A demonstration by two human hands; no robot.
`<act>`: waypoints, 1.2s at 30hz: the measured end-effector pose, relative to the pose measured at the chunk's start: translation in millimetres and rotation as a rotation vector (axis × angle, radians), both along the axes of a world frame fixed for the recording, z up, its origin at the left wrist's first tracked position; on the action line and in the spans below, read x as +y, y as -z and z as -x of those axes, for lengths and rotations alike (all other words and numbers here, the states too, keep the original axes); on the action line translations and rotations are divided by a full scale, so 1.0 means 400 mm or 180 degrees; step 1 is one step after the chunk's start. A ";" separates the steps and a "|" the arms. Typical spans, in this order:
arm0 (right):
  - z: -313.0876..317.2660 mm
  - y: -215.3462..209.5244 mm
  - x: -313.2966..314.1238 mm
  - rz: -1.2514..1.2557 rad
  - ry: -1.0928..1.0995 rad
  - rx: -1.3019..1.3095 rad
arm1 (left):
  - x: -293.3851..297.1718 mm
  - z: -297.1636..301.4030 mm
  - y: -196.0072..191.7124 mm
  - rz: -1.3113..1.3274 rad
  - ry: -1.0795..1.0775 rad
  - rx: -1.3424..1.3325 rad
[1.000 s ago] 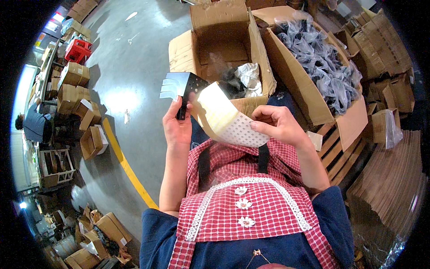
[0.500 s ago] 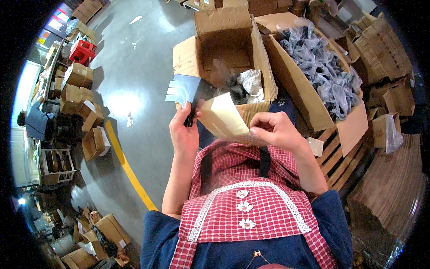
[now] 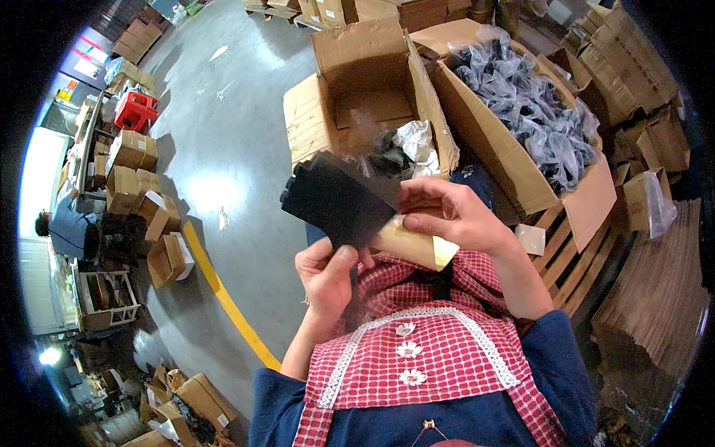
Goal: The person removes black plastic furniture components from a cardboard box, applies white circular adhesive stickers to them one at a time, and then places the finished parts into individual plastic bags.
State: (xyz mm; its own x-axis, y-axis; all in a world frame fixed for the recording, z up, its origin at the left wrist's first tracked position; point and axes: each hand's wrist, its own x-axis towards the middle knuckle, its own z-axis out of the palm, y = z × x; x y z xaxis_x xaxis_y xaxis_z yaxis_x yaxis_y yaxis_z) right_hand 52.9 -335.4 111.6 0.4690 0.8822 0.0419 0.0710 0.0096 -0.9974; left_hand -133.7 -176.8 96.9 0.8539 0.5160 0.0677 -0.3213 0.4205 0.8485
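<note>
A flat black piece [image 3: 339, 201] with a notched left edge is held up in front of my body, its broad dark face showing. My left hand [image 3: 328, 276] is closed on its lower edge, thumb in front. By the piece's right end, my right hand [image 3: 462, 216] is closed, pinching a pale yellow sheet [image 3: 410, 243]. The sheet hangs below the black piece and partly behind it. Some of my right fingers reach to the black piece's right edge; whether they grip it too, I cannot tell.
An open cardboard box [image 3: 302, 127] with dark items and white wrapping stands ahead. Right of it, a long carton [image 3: 477, 119] full of plastic-bagged dark parts rests on a wooden pallet [image 3: 570, 257]. Flattened cardboard [image 3: 655, 298] is stacked at right. A person [image 3: 71, 227] is far left.
The black piece has turned from showing its shiny stepped edge to its broad dark face. The yellow sheet has moved lower and tilted. My left hand has dropped slightly.
</note>
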 end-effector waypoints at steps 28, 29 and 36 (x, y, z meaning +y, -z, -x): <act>0.082 0.004 0.006 0.0536 0.0286 -0.0037 | -0.044 0.009 0.017 0.0101 0.0271 0.0247; 0.082 0.017 0.006 0.0462 0.0309 0.0027 | -0.044 0.012 0.022 0.0090 0.0289 0.0320; 0.081 0.063 0.008 0.0312 0.0384 0.0431 | -0.059 0.011 -0.001 0.0083 0.0319 0.0702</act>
